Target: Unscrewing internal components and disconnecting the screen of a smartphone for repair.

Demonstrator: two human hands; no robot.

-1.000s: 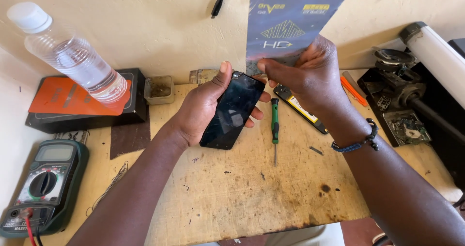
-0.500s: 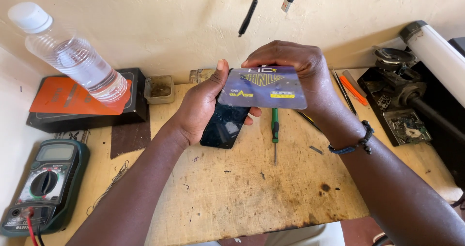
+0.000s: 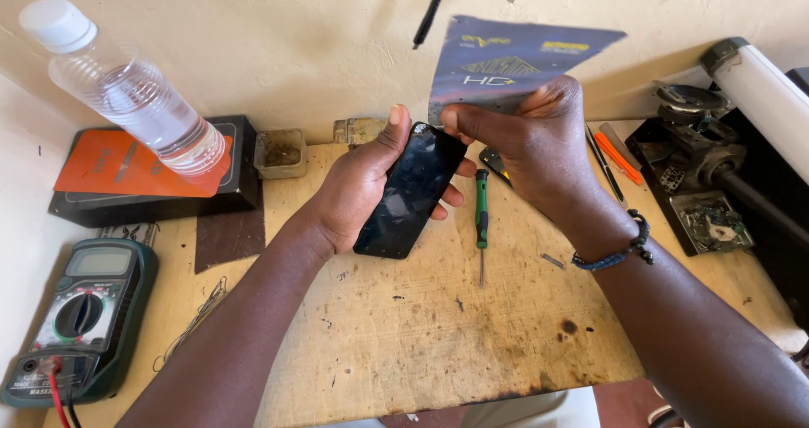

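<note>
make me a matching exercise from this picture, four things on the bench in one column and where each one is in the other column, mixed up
Things:
1. phone
2. water bottle
3. meter
4. screwdriver

Places:
A. lying on the wooden board, between the two hands
B. at the bench's near left corner
C. held in the left hand
D. tilted on the orange and black box at the back left

Pairs: 1-C, 2-D, 3-B, 4-A

The left hand (image 3: 354,196) grips a glossy black smartphone (image 3: 410,190); the right hand (image 3: 531,146) lifts a dark printed flat packet (image 3: 514,61), perhaps pinching the phone's top edge.
</note>
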